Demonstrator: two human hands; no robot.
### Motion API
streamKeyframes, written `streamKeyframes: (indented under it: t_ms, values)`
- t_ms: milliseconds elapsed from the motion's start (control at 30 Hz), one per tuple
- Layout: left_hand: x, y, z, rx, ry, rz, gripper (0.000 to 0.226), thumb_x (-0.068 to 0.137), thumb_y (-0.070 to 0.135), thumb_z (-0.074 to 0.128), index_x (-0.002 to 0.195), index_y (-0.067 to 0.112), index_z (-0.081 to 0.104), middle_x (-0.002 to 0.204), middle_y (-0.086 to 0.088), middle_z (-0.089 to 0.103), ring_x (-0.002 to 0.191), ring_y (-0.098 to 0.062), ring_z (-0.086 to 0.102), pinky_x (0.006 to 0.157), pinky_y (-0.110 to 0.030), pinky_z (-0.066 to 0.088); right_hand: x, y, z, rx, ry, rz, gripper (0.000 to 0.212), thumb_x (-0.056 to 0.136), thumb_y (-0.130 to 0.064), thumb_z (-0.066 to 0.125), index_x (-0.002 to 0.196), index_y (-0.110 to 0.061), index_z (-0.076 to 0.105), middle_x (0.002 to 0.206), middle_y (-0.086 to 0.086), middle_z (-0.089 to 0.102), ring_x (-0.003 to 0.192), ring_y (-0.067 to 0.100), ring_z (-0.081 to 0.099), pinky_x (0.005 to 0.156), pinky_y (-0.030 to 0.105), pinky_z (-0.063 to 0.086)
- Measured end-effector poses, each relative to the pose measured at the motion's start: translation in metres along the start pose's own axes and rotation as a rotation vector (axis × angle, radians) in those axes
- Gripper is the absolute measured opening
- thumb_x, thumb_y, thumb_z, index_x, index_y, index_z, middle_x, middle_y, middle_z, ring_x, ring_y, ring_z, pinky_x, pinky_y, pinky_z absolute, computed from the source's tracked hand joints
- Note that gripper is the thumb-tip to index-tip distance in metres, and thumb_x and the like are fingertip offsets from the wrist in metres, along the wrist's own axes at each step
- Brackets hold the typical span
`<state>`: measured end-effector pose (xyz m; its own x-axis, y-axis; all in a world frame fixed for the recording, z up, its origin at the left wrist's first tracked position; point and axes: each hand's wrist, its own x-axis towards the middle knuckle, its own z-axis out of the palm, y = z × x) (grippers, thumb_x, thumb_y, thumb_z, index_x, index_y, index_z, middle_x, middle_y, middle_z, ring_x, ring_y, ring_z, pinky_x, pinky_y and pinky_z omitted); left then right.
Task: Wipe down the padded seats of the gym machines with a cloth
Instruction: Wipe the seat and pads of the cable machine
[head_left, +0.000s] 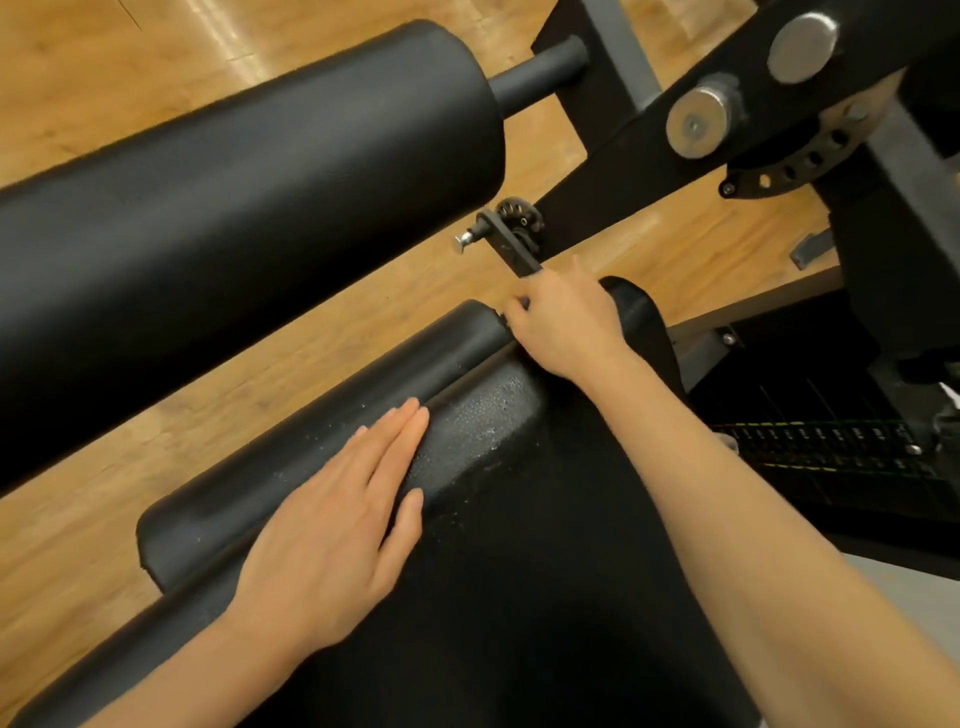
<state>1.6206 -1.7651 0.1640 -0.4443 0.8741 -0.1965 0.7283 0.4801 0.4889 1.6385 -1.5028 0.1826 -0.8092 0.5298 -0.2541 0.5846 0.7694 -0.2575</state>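
The black padded seat (483, 447) fills the lower middle, with a rounded roll (322, 441) along its far edge and pale specks on its surface. My left hand (332, 530) lies flat on the seat beside the roll, palm down, holding nothing. My right hand (561, 322) is at the seat's far right corner with its fingers curled down over a dark cloth (641, 322) that bulges out past the knuckles. How much of the cloth sits under the hand is hidden.
A large black roller pad (249, 208) crosses the upper left on a metal bar. A pin knob and bracket (506, 234) stick out just beyond my right hand. The black machine frame (753, 104) and the weight stack (831, 447) stand at right, over the wooden floor (104, 67).
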Motion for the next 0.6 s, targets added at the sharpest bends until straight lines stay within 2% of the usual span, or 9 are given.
streamKeyframes:
  t_ms: [67, 133, 200, 300, 367, 433, 467, 533, 600]
  values:
    - [-0.003, -0.001, 0.002, -0.033, 0.0, -0.01, 0.062, 0.103, 0.05, 0.022, 0.159, 0.025, 0.022, 0.16, 0.008, 0.031, 0.14, -0.013, 0.032, 0.104, -0.028, 0.038, -0.016, 0.005, 0.01, 0.049, 0.116, -0.053, 0.031, 0.1, -0.02, 0.05, 0.07, -0.019, 0.059, 0.08, 0.003, 0.062, 0.093, 0.021, 0.058, 0.122, 0.037, 0.018]
    - [-0.002, -0.002, 0.004, -0.039, 0.019, -0.005, 0.061, 0.103, 0.05, 0.021, 0.159, 0.027, 0.018, 0.161, 0.01, 0.028, 0.141, -0.012, 0.031, 0.104, -0.027, 0.036, -0.074, 0.013, 0.023, 0.215, 0.279, -0.123, 0.017, 0.098, -0.013, 0.055, 0.101, -0.014, 0.073, 0.111, 0.002, 0.069, 0.125, 0.019, 0.053, 0.124, 0.039, 0.008]
    - [-0.003, -0.001, 0.003, -0.018, 0.013, -0.004, 0.06, 0.103, 0.048, 0.022, 0.159, 0.026, 0.019, 0.16, 0.01, 0.029, 0.14, -0.009, 0.03, 0.103, -0.027, 0.037, -0.128, 0.022, 0.035, 0.359, 0.321, -0.139, 0.028, 0.098, -0.011, 0.055, 0.124, -0.009, 0.067, 0.134, 0.001, 0.06, 0.142, 0.02, 0.038, 0.124, 0.045, 0.009]
    - [-0.003, -0.001, 0.004, -0.028, 0.025, 0.0, 0.06, 0.103, 0.047, 0.024, 0.159, 0.027, 0.019, 0.158, 0.011, 0.029, 0.138, -0.011, 0.033, 0.101, -0.027, 0.038, -0.102, 0.038, 0.027, 0.384, 0.318, -0.205, 0.029, 0.099, -0.016, 0.051, 0.122, -0.008, 0.068, 0.134, 0.0, 0.061, 0.142, 0.022, 0.038, 0.124, 0.037, 0.004]
    - [-0.002, -0.002, 0.006, -0.015, 0.045, 0.01, 0.06, 0.103, 0.047, 0.024, 0.16, 0.029, 0.016, 0.157, 0.014, 0.024, 0.137, -0.01, 0.033, 0.1, -0.026, 0.038, -0.048, 0.046, 0.016, 0.32, 0.311, -0.113, 0.026, 0.1, -0.018, 0.049, 0.114, -0.012, 0.071, 0.126, -0.001, 0.066, 0.139, 0.022, 0.041, 0.122, 0.031, -0.003]
    - [-0.003, -0.002, 0.007, -0.024, 0.057, 0.013, 0.06, 0.102, 0.048, 0.023, 0.16, 0.032, 0.012, 0.157, 0.017, 0.019, 0.138, -0.008, 0.03, 0.099, -0.024, 0.037, -0.012, 0.053, 0.01, 0.298, 0.36, 0.003, 0.027, 0.101, -0.019, 0.047, 0.109, -0.014, 0.072, 0.12, -0.002, 0.068, 0.136, 0.024, 0.045, 0.123, 0.038, -0.003]
    - [-0.004, -0.002, 0.008, -0.038, 0.057, 0.015, 0.06, 0.102, 0.049, 0.022, 0.159, 0.034, 0.011, 0.158, 0.019, 0.016, 0.139, -0.006, 0.028, 0.1, -0.023, 0.037, -0.012, 0.051, 0.014, 0.306, 0.41, 0.05, 0.027, 0.101, -0.019, 0.048, 0.11, -0.013, 0.073, 0.12, -0.001, 0.068, 0.135, 0.024, 0.046, 0.123, 0.04, -0.002]
    - [-0.004, -0.003, 0.008, -0.052, 0.052, 0.016, 0.06, 0.102, 0.049, 0.019, 0.159, 0.036, 0.01, 0.159, 0.021, 0.013, 0.141, -0.003, 0.024, 0.103, -0.022, 0.034, -0.05, 0.033, 0.031, 0.383, 0.508, 0.096, 0.027, 0.101, -0.017, 0.05, 0.118, -0.01, 0.07, 0.129, 0.001, 0.064, 0.141, 0.022, 0.04, 0.123, 0.036, 0.0]
    - [-0.003, -0.003, 0.007, -0.046, 0.041, 0.025, 0.059, 0.102, 0.047, 0.02, 0.159, 0.033, 0.014, 0.16, 0.019, 0.016, 0.141, -0.001, 0.021, 0.108, -0.019, 0.03, -0.1, 0.018, 0.051, 0.445, 0.536, 0.01, 0.029, 0.1, -0.012, 0.052, 0.126, -0.006, 0.065, 0.138, 0.004, 0.058, 0.146, 0.023, 0.032, 0.124, 0.037, 0.003]
